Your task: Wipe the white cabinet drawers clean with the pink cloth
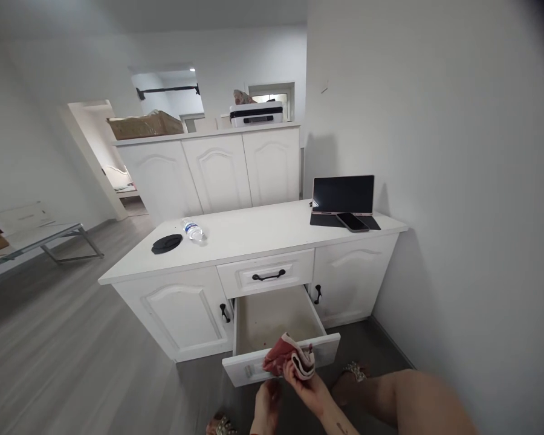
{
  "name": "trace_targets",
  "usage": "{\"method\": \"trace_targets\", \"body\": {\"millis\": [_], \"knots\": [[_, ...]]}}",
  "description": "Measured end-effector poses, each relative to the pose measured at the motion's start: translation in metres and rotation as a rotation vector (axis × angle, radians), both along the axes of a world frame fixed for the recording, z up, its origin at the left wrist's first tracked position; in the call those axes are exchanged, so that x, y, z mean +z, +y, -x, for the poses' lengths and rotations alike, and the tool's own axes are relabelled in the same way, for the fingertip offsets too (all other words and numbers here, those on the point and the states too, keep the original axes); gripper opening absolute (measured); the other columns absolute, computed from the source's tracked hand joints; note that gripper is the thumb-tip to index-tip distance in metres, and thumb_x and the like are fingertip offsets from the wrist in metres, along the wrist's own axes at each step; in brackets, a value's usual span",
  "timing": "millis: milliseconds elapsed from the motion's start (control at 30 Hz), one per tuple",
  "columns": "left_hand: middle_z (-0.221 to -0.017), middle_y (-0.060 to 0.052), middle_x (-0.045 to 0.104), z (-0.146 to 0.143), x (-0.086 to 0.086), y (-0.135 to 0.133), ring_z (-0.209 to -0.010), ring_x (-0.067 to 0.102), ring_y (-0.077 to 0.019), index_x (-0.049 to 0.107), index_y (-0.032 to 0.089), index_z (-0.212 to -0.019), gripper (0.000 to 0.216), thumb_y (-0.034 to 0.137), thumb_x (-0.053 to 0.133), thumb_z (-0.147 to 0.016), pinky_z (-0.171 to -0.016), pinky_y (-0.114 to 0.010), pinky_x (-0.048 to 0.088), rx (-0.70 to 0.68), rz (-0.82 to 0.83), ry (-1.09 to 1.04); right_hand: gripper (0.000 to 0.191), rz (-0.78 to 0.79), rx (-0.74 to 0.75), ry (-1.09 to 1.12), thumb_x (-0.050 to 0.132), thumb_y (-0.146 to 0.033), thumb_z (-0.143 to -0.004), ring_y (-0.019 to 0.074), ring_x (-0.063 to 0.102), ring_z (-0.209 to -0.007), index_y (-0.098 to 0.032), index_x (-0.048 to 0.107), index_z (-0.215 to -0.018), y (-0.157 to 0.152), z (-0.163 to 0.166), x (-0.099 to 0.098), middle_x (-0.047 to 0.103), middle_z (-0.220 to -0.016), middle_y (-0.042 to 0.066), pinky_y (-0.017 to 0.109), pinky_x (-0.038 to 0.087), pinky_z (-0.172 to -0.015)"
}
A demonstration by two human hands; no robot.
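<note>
A folded red and cream cloth [283,356] is held in my right hand [303,386], its fingers closed round the lower edge. The cloth is against or just in front of the open drawer's front panel [325,349] and hides its middle. Just left of and below the cloth is my left hand [267,400], near the panel's bottom edge. Its fingers look curled, and whatever they may hold is hidden. Behind the panel, the pulled-out drawer [276,317] shows a beige bottom with a few small dark specks.
A shut upper drawer [266,275] and two cupboard doors surround the open one. On the white countertop [249,232] are a black round flat item [167,243], a plastic bottle [193,231], a tablet [343,194] and a phone [352,222]. A wall [471,199] stands right; my legs are close below.
</note>
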State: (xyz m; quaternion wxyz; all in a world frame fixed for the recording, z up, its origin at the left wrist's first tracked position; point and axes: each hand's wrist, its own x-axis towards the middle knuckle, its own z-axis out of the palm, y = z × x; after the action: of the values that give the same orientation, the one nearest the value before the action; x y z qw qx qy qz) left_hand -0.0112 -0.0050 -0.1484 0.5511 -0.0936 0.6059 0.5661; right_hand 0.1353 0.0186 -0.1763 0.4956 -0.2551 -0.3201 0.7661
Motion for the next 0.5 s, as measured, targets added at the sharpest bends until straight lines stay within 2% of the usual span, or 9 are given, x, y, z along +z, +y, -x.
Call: {"method": "trace_targets", "body": {"millis": [100, 200, 267, 333, 400, 433, 500], "knots": [[-0.065, -0.005, 0.066, -0.018, -0.001, 0.014, -0.063, 0.072, -0.0233, 0.065, 0.022, -0.079, 0.020, 0.003, 0.063, -0.073, -0.067, -0.035, 0.062, -0.103, 0.011, -0.170, 0.005, 0.035, -0.102, -0.024, 0.070, -0.028, -0.072, 0.0264, 0.075, -0.102, -0.028, 0.071, -0.067, 0.006, -0.043, 0.010, 0.075, -0.084, 0.004, 0.051, 0.044, -0.118], [-0.066, -0.004, 0.067, -0.026, -0.004, 0.023, -0.063, 0.072, -0.0210, 0.064, 0.023, -0.079, 0.022, 0.001, 0.063, -0.076, -0.062, -0.029, 0.059, -0.078, 0.008, -0.158, 0.014, 0.002, -0.137, -0.095, 0.072, -0.031, -0.068, 0.0285, 0.075, -0.099, -0.028, 0.065, -0.057, 0.008, -0.078, 0.025, 0.075, -0.082, 0.005, 0.055, 0.042, -0.119], [-0.069, -0.005, 0.069, -0.028, -0.006, 0.026, -0.074, 0.077, -0.0241, 0.063, 0.023, -0.079, 0.024, -0.001, 0.064, -0.074, -0.063, -0.029, 0.061, -0.057, -0.022, -0.133, 0.015, -0.016, -0.145, -0.136, 0.072, -0.036, -0.068, 0.0301, 0.076, -0.102, -0.029, 0.065, -0.057, 0.006, -0.092, 0.033, 0.076, -0.084, 0.007, 0.057, 0.041, -0.120], [-0.077, -0.009, 0.072, -0.028, -0.009, 0.028, -0.095, 0.080, -0.0310, 0.061, 0.023, -0.078, 0.025, -0.001, 0.064, -0.073, -0.065, -0.032, 0.063, -0.041, -0.018, -0.128, 0.013, -0.010, -0.161, -0.171, 0.070, -0.043, -0.070, 0.0317, 0.076, -0.105, -0.031, 0.071, -0.063, 0.001, -0.099, 0.038, 0.078, -0.088, 0.009, 0.059, 0.040, -0.120], [-0.088, -0.012, 0.075, -0.028, -0.010, 0.031, -0.116, 0.076, -0.0370, 0.060, 0.025, -0.077, 0.027, -0.002, 0.064, -0.071, -0.065, -0.034, 0.065, -0.026, 0.005, -0.129, 0.021, 0.000, -0.169, -0.212, 0.065, -0.050, -0.074, 0.0327, 0.076, -0.106, -0.033, 0.077, -0.073, -0.007, -0.099, 0.040, 0.080, -0.094, 0.010, 0.063, 0.042, -0.118], [-0.091, -0.014, 0.075, -0.029, -0.010, 0.032, -0.123, 0.074, -0.0389, 0.059, 0.025, -0.076, 0.029, -0.002, 0.063, -0.070, -0.064, -0.034, 0.065, -0.021, 0.010, -0.121, 0.027, 0.003, -0.156, -0.240, 0.061, -0.054, -0.077, 0.0331, 0.077, -0.106, -0.035, 0.079, -0.077, -0.012, -0.097, 0.040, 0.081, -0.098, 0.011, 0.065, 0.044, -0.116], [-0.087, -0.015, 0.074, -0.029, -0.009, 0.036, -0.125, 0.072, -0.0421, 0.058, 0.025, -0.075, 0.030, -0.004, 0.064, -0.068, -0.060, -0.034, 0.064, 0.009, 0.006, -0.050, 0.035, -0.011, -0.166, -0.343, 0.053, -0.062, -0.084, 0.0325, 0.077, -0.101, -0.040, 0.080, -0.083, -0.021, -0.090, 0.041, 0.080, -0.101, 0.011, 0.065, 0.055, -0.103]]}}
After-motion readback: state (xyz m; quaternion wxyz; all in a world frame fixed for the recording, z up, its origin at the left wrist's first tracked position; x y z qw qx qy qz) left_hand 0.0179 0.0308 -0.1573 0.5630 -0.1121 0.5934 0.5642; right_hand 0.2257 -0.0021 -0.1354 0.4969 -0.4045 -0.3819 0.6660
